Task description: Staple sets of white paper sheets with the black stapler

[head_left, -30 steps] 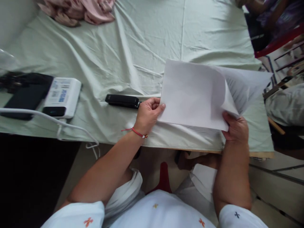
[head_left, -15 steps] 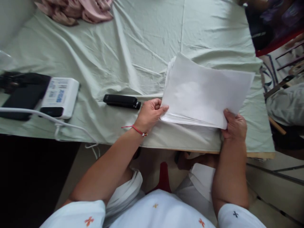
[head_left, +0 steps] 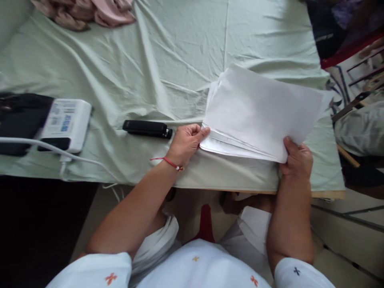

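A stack of white paper sheets (head_left: 258, 108) is held over the near right part of the bed or table. My left hand (head_left: 187, 144) pinches its lower left corner, thumb on top, with a red string bracelet at the wrist. At the lower right, my right hand (head_left: 297, 158) grips the edge, its thumb on the upper sheet and the fingers underneath. The sheets are fanned slightly, and faint print shows on a lower one near my left thumb. A black stapler (head_left: 147, 129) lies just left of my left hand, untouched.
A pale green cloth (head_left: 180, 52) covers the surface in wrinkles. At left are a white power bank (head_left: 66, 124) with a white cable (head_left: 87, 157) and a dark flat item (head_left: 21, 124). Pink fabric (head_left: 102, 12) is bunched at the far left. Another person's light clothing (head_left: 360, 130) shows at right.
The sheets have spread further apart near my left hand, baring print on a lower one. The upper sheets have shifted slightly up and right; both hands keep their hold.
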A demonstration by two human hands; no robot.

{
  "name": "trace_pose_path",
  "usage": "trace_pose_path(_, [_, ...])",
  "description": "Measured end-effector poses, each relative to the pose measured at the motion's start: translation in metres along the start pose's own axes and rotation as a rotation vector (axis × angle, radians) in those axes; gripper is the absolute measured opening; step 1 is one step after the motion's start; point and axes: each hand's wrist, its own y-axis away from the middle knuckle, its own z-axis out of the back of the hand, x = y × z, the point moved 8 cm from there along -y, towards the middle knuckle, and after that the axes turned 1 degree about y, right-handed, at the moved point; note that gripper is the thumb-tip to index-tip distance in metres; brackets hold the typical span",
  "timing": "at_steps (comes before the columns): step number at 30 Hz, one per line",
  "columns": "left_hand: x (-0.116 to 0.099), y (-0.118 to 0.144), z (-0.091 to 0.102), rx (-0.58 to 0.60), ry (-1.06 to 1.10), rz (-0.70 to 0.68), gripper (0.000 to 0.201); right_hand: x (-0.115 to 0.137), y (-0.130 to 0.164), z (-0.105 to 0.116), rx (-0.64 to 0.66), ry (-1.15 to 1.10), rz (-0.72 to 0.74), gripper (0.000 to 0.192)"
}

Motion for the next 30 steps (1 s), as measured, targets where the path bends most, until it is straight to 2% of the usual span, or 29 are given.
trace_pose_path(4, [0.002,-0.003,-0.001,-0.012,0.016,-0.020,0.073,-0.002,0.000,0.000,-0.009,0.013,-0.034,0.036])
trace_pose_path(9, [0.000,-0.003,-0.004,0.030,0.119,0.008,0.060,-0.001,-0.002,0.000,-0.017,0.003,-0.010,0.033])
trace_pose_path(14, [0.003,-0.002,0.004,-0.024,0.069,0.038,0.055,-0.002,0.001,-0.004,-0.018,0.016,-0.017,0.031])
trace_pose_path(18, [0.007,-0.004,0.006,-0.046,0.117,0.058,0.056,-0.002,0.001,-0.006,-0.022,0.023,-0.022,0.030])
trace_pose_path(23, [0.009,-0.006,0.005,-0.037,0.229,0.094,0.058,-0.001,0.003,-0.004,0.025,0.038,-0.029,0.037])
trace_pose_path(27, [0.008,-0.006,0.004,-0.023,0.297,0.060,0.054,-0.002,0.006,-0.003,0.069,0.080,-0.054,0.046])
trace_pose_path(30, [0.012,-0.009,0.009,-0.072,0.269,0.019,0.049,-0.005,0.007,-0.002,0.059,0.081,-0.084,0.052])
